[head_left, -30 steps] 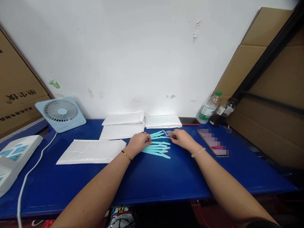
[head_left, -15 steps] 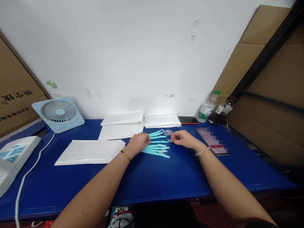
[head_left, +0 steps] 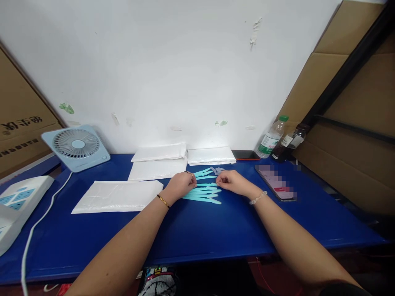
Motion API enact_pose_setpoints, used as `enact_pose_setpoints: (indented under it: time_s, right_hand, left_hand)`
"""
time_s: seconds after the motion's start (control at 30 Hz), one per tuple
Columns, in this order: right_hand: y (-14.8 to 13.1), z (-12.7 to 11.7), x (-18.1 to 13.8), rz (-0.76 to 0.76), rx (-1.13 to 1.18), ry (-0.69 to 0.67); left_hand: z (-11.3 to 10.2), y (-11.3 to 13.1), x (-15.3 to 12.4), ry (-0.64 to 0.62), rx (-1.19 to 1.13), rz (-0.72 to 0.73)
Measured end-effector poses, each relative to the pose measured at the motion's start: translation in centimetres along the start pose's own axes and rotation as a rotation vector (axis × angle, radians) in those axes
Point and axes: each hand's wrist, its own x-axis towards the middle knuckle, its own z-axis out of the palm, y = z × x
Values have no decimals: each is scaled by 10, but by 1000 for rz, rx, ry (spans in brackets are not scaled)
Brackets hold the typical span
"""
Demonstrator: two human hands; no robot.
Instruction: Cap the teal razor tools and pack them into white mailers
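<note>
My left hand (head_left: pixel 180 187) is closed in a pinch on the handle end of a slim turquoise eyebrow razor (head_left: pixel 205 185), which points right. At the razor's other end, my right hand (head_left: pixel 232 182) pinches with thumb and forefinger; the small translucent cap held there is mostly hidden by the fingers. Several more turquoise razors (head_left: pixel 205 200) lie fanned out on the blue table, in front of and behind the held one. Just beyond my right fingertips is a little heap of loose translucent caps (head_left: pixel 219 170).
White padded envelopes (head_left: pixel 119 196) lie to the left and along the wall. A blue fan (head_left: pixel 77 146), its cable and a white power strip (head_left: pixel 21 201) stand at left. Two phones, one a lit phone (head_left: pixel 274 183), and two bottles (head_left: pixel 271 139) are at right.
My right hand has moved left with the cap, up to the tip of the held razor. My left hand has stayed nearly in place, still gripping the razor.
</note>
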Motion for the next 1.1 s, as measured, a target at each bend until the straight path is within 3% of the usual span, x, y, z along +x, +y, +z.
enact_pose_setpoints:
  time_s: [0.1, 0.27, 0.5, 0.87, 1.1]
  right_hand:
    - [5, -3, 1, 12, -20, 40]
    - [16, -8, 4, 35, -210, 231]
    - [16, -5, 10, 17, -309, 141]
    - [22, -7, 1, 76, -109, 83]
    - [11, -2, 4, 59, -57, 60]
  left_hand:
    - [-1, -1, -1, -7, -8, 0]
    - [-1, -3, 1, 98, 120, 2]
    - [4, -2, 5, 78, 130, -57]
    - [-1, 2, 3, 31, 34, -150]
    - [3, 1, 4, 48, 22, -120]
